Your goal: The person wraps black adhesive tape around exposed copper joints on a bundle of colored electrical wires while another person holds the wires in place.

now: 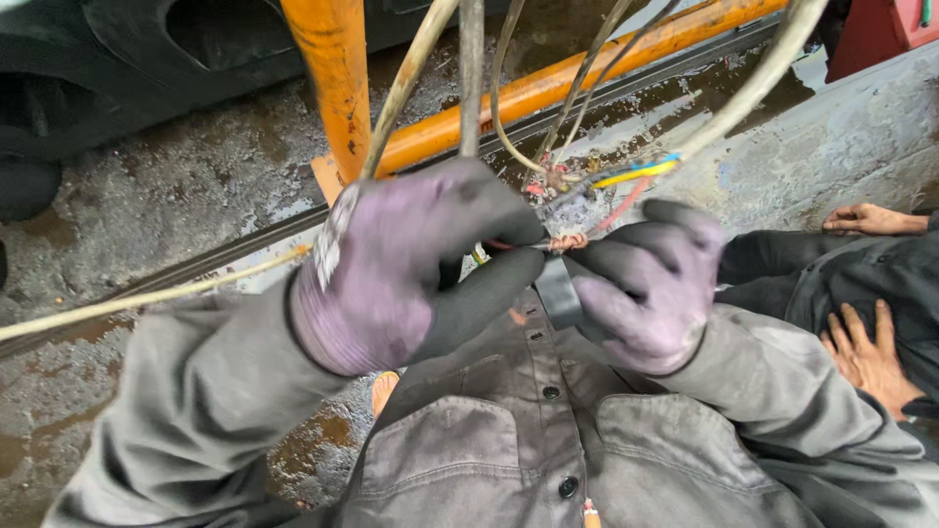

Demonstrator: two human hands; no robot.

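Two gloved hands meet at chest height: left hand [411,264] and right hand [650,284], fingers pinching twisted copper splice [567,241] between them. Grey tape roll [559,291] just below. Coloured wires [636,174] fan beyond; pale cables [469,78] hang across view. Another person's bare hands [866,352] at right. Wet concrete floor [176,196], orange steel frame [337,78] farther off.

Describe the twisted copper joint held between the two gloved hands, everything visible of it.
The copper joint is a short, reddish-brown twist of bare strands, lying roughly level between the left hand and the right hand. Both gloved fingertips pinch its ends. A red wire runs up from it toward a dirty white cable. A grey tape roll sits just below.
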